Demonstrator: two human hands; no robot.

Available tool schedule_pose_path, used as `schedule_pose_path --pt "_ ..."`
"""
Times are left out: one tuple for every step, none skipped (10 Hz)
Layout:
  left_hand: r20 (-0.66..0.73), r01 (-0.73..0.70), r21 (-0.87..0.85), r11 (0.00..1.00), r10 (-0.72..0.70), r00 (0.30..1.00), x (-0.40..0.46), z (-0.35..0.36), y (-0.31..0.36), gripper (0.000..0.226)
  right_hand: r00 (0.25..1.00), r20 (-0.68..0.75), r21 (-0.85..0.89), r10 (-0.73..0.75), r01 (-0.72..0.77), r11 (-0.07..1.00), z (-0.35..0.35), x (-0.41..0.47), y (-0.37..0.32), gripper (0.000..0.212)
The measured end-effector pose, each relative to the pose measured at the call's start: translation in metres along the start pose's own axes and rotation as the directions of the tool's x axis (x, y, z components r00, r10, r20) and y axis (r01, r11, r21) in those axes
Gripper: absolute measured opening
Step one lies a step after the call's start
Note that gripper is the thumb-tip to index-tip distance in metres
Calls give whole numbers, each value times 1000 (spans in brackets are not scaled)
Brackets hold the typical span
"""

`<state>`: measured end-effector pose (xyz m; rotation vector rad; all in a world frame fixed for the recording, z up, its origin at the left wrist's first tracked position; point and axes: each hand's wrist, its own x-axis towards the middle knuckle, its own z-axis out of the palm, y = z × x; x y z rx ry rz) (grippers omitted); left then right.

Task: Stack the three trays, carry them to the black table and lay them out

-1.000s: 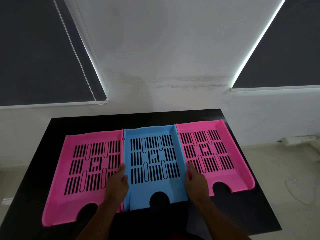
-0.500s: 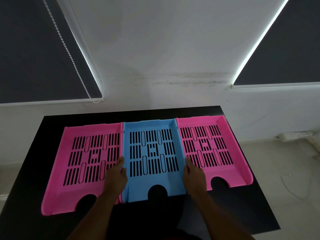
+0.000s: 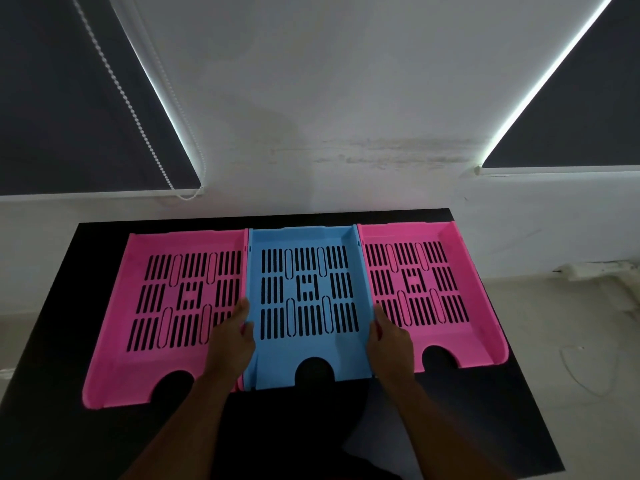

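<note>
Three slotted trays lie side by side on the black table [image 3: 52,306]. A pink tray [image 3: 138,358] is on the left, a blue tray [image 3: 304,348] in the middle and a second pink tray [image 3: 478,306] on the right. My left hand [image 3: 232,341] grips the blue tray's left wall, thumb over the rim. My right hand [image 3: 389,341] grips its right wall in the same way. The blue tray rests flat, its walls touching both pink trays.
The table stands against a white wall [image 3: 329,98] with dark window blinds [image 3: 69,98] on both sides. A bead cord [image 3: 128,98] hangs at the left blind. Pale floor [image 3: 571,341] with a thin cable lies to the right of the table.
The view has shifted slightly. Both hands stay on the blue tray's sides and the trays have not visibly moved on the table.
</note>
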<state>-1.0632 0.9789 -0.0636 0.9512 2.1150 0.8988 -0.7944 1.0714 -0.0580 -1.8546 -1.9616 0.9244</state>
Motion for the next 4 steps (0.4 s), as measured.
schedule_pose_path --pt "9 -3 -1 1000 3 1000 0 1 -2 54 1000 -11 5 -4 4 1000 0 -1 2 46" --pt "36 -22 42 999 20 999 0 -2 -1 55 1000 -11 53 1 -1 999 -1 -1 1 44" --pt "17 -86 91 992 85 996 -9 -6 1 60 1000 -8 142 9 -7 990 -4 -3 1 35" --pt "-20 -204 209 956 213 977 -25 -3 4 62 995 -83 237 51 -30 971 -15 -2 -5 36"
